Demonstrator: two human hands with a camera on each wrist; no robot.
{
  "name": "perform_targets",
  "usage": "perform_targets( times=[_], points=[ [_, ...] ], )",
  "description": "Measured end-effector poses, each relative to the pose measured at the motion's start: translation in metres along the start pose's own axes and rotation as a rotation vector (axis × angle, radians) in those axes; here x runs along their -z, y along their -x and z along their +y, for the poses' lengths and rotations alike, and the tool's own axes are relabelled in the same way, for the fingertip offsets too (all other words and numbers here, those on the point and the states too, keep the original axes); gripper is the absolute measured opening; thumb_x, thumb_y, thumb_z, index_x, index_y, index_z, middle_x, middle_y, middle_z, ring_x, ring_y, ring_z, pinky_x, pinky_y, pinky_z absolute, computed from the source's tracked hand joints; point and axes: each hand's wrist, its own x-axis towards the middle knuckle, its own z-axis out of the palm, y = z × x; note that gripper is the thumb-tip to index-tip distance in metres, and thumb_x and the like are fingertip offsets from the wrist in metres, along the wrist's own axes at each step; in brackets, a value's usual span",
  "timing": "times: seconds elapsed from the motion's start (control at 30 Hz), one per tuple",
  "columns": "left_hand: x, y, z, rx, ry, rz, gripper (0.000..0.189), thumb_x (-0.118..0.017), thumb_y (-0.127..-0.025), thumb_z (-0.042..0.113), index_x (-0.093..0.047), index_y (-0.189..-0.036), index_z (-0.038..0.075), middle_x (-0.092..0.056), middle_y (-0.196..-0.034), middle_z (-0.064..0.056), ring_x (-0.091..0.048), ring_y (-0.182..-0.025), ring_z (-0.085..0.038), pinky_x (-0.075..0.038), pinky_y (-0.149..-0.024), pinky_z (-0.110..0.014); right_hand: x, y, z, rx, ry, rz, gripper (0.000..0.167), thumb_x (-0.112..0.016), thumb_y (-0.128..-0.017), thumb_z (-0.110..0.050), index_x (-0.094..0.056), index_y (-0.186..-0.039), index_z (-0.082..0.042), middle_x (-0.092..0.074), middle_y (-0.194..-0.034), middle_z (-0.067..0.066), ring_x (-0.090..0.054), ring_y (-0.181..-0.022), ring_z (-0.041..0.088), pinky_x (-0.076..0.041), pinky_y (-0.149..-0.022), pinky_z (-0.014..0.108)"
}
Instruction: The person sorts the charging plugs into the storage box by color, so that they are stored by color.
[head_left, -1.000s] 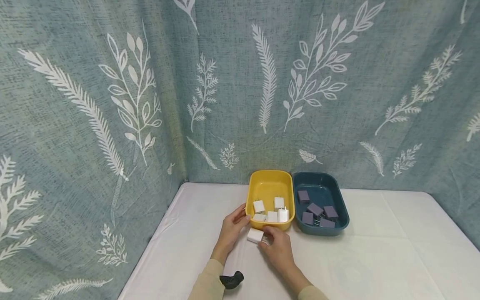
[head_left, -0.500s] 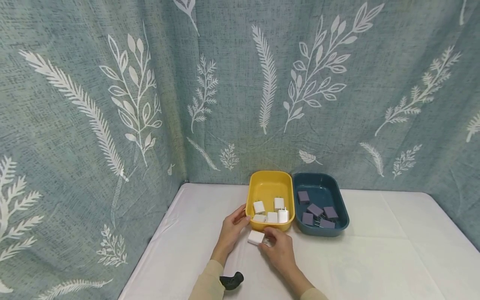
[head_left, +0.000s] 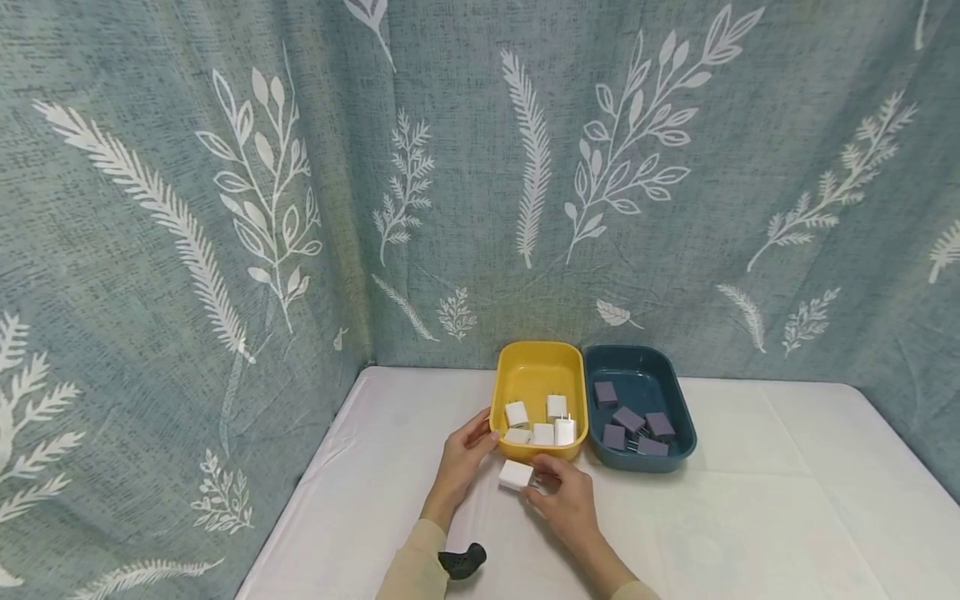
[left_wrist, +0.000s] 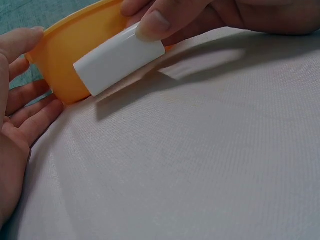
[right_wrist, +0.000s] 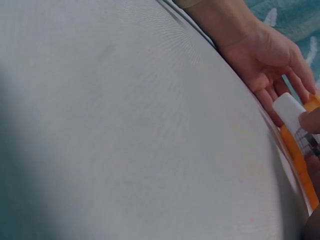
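Note:
My right hand (head_left: pixel 566 496) pinches a white plug-in charger (head_left: pixel 516 476) near its prong end, between thumb and fingers. The charger is just in front of the yellow bin (head_left: pixel 540 367), close over the white cloth, its shadow falling on the cloth below in the left wrist view. My left hand (head_left: pixel 459 467) holds the bin's near left corner, the thumb (left_wrist: pixel 22 42) at the rim and the other fingers along the outer wall. Inside the yellow bin lie several white chargers (head_left: pixel 543 434), gathered toward the near end.
Right beside the yellow bin stands a dark blue bin (head_left: pixel 678 400) with several purple chargers (head_left: pixel 628 419). A black curved device (head_left: pixel 462 562) shows at the left sleeve. Patterned curtains (head_left: pixel 465 167) hang behind and to the left of the cloth-covered table (head_left: pixel 787 500).
My right hand has shifted a little to the right with the white charger. My left hand has stayed at the yellow bin, and both bins stand where they were.

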Motion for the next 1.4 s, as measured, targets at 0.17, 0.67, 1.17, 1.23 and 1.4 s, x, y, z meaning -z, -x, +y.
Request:
perform_targets(
  times=[0.17,0.67,1.17,1.23,1.4],
  points=[
    [0.0,0.009,0.019,-0.018,-0.006,-0.016,0.052,-0.065,-0.094,0.017,-0.05,-0.142,0.006,-0.058,-0.136,-0.02,-0.056,-0.127,-0.033,-0.052,-0.1,-0.028,0.004,0.002,-0.002,0.036,-0.042,0.007,0.039,-0.084,-0.065,0.005,-0.071,-0.101,0.001,-0.074,-0.098,0.013,-0.072,-0.089,0.023,-0.059,-0.082,0.026],
    [0.002,0.01,0.023,-0.009,0.005,-0.047,0.054,-0.063,-0.094,0.014,-0.046,-0.144,0.003,-0.055,-0.139,-0.023,-0.054,-0.129,-0.036,-0.052,-0.098,-0.024,0.016,0.002,-0.017,-0.035,-0.173,-0.02,0.04,-0.083,-0.068,0.004,-0.071,-0.106,-0.001,-0.073,-0.104,0.01,-0.071,-0.093,0.02,-0.057,-0.085,0.022],
    [0.002,0.011,0.021,-0.019,0.03,-0.037,0.054,-0.065,-0.093,0.013,-0.047,-0.143,0.003,-0.056,-0.137,-0.024,-0.055,-0.126,-0.035,-0.05,-0.091,-0.014,0.021,-0.011,-0.031,0.056,-0.231,0.074,0.037,-0.085,-0.066,0.005,-0.072,-0.1,-0.002,-0.073,-0.099,0.012,-0.07,-0.094,0.024,-0.058,-0.086,0.028],
    [0.002,0.011,0.02,-0.019,0.026,-0.036,0.054,-0.065,-0.093,0.013,-0.047,-0.143,0.002,-0.056,-0.137,-0.024,-0.055,-0.126,-0.035,-0.051,-0.092,-0.016,0.023,-0.014,-0.036,0.053,-0.231,0.083,0.036,-0.084,-0.066,0.007,-0.072,-0.1,0.001,-0.073,-0.098,0.014,-0.07,-0.095,0.027,-0.058,-0.086,0.03],
    [0.003,0.013,0.025,-0.012,0.019,-0.05,0.055,-0.064,-0.093,0.015,-0.046,-0.144,0.002,-0.055,-0.138,-0.023,-0.055,-0.127,-0.035,-0.051,-0.095,-0.02,0.028,-0.024,-0.04,0.003,-0.218,0.093,0.037,-0.084,-0.069,0.003,-0.071,-0.103,0.0,-0.073,-0.099,0.011,-0.069,-0.096,0.024,-0.058,-0.086,0.029]
  ],
)
